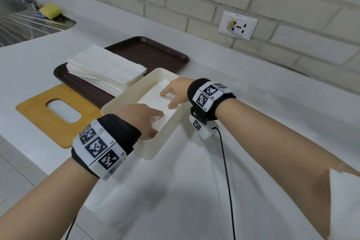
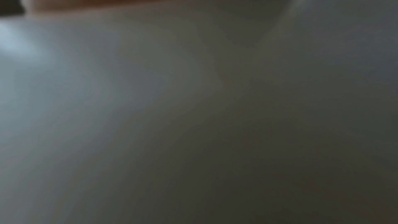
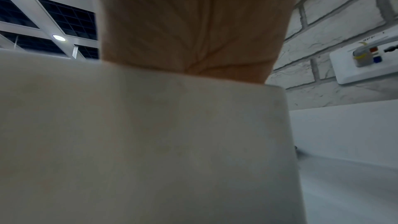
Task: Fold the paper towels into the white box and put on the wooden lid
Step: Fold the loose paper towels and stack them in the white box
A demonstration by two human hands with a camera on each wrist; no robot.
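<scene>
White paper towels (image 1: 155,101) under both hands, boxed

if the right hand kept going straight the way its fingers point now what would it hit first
The right hand points left across the white box, fingers on the paper towel inside. Straight on, it would probably meet the box's far long wall, then the stack of paper towels; depth is uncertain.

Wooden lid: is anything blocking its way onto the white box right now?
Yes. Both the left hand and right hand are inside the white rectangular box, pressing folded paper towels. The slotted wooden lid lies flat left of it.
</scene>
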